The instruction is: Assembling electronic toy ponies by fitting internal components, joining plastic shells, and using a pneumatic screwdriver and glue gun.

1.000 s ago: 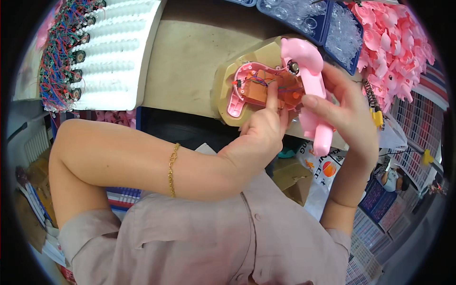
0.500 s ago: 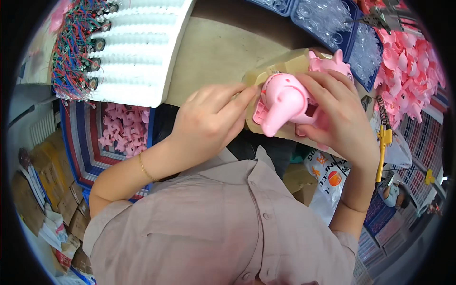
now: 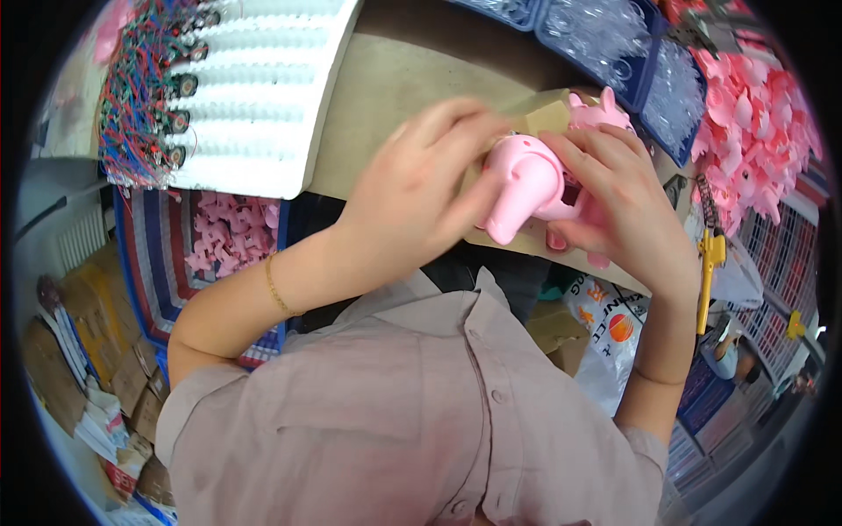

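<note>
My right hand (image 3: 627,202) is wrapped round a pink plastic animal toy (image 3: 531,188), fingers over its top and thumb below. A rounded limb-like part of the toy points down and to the left. At the toy's far right end, an eared head (image 3: 601,110) shows beyond my fingers. A dark opening shows in its body beside my right hand. My left hand (image 3: 430,180) is at the toy's left end, thumb and fingers apart around that end; motion smears its fingertips, so their grip is unclear. Behind the toy lies a tan block-like piece (image 3: 544,114).
A white ribbed foam tray (image 3: 254,105) stands at the left, with wired round parts (image 3: 180,118) along its edge. Below it, a striped bin (image 3: 153,254) holds small pink pieces. Blue trays (image 3: 649,79) of clear parts and a pink heap (image 3: 745,140) are at the right.
My left hand has moved up and spread from a pinch at the toy's left edge to around that end. The toy has shifted slightly within my right hand's hold.
</note>
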{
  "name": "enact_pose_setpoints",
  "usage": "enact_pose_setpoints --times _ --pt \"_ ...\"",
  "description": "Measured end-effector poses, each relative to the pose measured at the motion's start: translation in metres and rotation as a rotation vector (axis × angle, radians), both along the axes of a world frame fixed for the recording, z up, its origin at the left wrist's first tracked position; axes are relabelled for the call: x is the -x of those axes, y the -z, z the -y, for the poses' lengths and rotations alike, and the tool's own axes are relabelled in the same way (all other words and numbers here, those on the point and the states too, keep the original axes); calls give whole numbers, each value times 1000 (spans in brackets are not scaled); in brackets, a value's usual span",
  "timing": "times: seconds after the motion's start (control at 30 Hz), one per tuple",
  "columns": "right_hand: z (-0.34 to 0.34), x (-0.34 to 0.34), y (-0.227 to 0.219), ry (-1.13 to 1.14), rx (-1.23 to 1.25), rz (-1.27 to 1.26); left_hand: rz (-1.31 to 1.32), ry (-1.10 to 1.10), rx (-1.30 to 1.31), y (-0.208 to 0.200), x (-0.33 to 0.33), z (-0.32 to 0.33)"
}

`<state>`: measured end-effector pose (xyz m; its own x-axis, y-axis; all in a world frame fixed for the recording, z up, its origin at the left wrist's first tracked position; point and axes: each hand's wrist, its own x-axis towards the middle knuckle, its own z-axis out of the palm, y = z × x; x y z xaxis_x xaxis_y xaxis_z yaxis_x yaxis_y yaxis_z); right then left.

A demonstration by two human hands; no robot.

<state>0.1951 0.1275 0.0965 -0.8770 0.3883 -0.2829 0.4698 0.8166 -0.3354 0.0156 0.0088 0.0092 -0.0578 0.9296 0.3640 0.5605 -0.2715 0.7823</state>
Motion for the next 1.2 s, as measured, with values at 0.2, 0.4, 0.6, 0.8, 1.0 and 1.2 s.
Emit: enact_pose_setpoints --times 0.2,0.4,0.6,0.8,1.0,1.2 --pt "-1 -12 4 -77 -60 -127 -74 310 -6 -38 -20 -40" --pt "61 -91 4 984 529 -305 -492 512 192 -57 -26 -61" --pt "83 -69 27 1178 1132 -535 -686 511 197 -64 -29 -64" --pt "109 -62 50 1197 1301 -830 -754 500 225 -70 -37 -63" --pt "97 -58 53 1129 1438 -786 -724 570 250 -70 -40 -70" --pt "60 -85 31 977 710 -595 -765 476 70 -62 -44 -61"
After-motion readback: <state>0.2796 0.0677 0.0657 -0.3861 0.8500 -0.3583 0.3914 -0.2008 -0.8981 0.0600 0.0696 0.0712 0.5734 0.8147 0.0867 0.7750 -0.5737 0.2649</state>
